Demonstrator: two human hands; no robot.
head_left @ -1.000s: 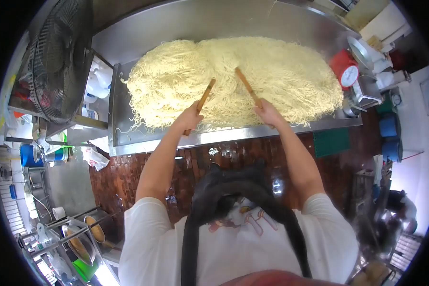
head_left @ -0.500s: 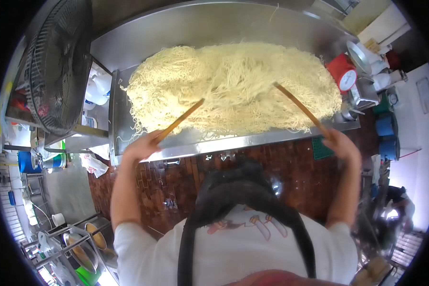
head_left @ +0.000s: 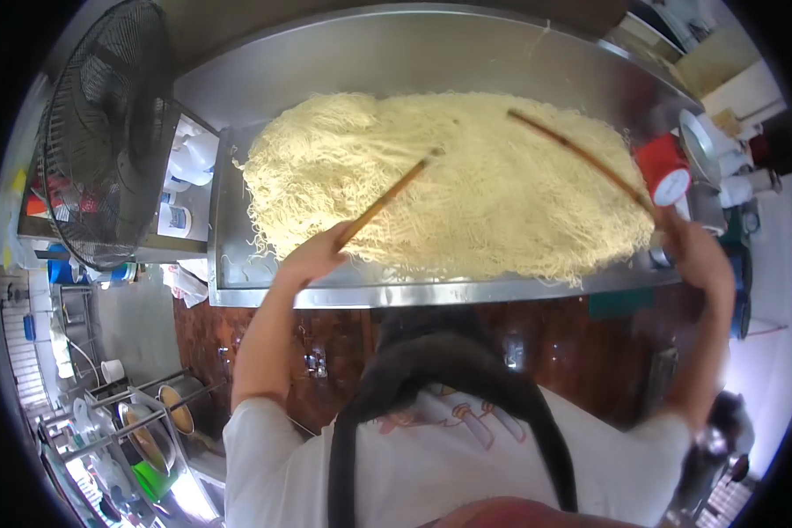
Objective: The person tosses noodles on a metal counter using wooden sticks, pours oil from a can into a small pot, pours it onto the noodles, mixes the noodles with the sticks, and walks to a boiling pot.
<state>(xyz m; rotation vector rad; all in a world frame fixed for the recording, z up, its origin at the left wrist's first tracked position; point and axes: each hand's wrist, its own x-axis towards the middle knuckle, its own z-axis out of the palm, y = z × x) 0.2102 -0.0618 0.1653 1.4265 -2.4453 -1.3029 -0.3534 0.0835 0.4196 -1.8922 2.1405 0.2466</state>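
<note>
A wide heap of pale yellow noodles (head_left: 396,194) covers most of a metal tray table (head_left: 238,273). My left hand (head_left: 315,255) is closed round a wooden stick (head_left: 387,200), whose far tip lies over the middle of the heap. In my right hand (head_left: 691,251), at the tray's right front corner, is a second wooden stick (head_left: 581,154). It slants up and left across the right part of the noodles. Whether either tip touches the noodles I cannot tell. The noodles between and below the sticks look blurred.
A large black fan (head_left: 106,132) stands left of the tray. To the right are a red dial scale (head_left: 664,167) and a metal bowl (head_left: 699,145). White tubs (head_left: 176,220) sit on a shelf beside the fan. A rack with pans (head_left: 150,436) is at lower left.
Both hands and sticks have shifted right, and the stick tips now lie farther back over the heap. The camera view has turned slightly, and noodles in the middle have been spread.
</note>
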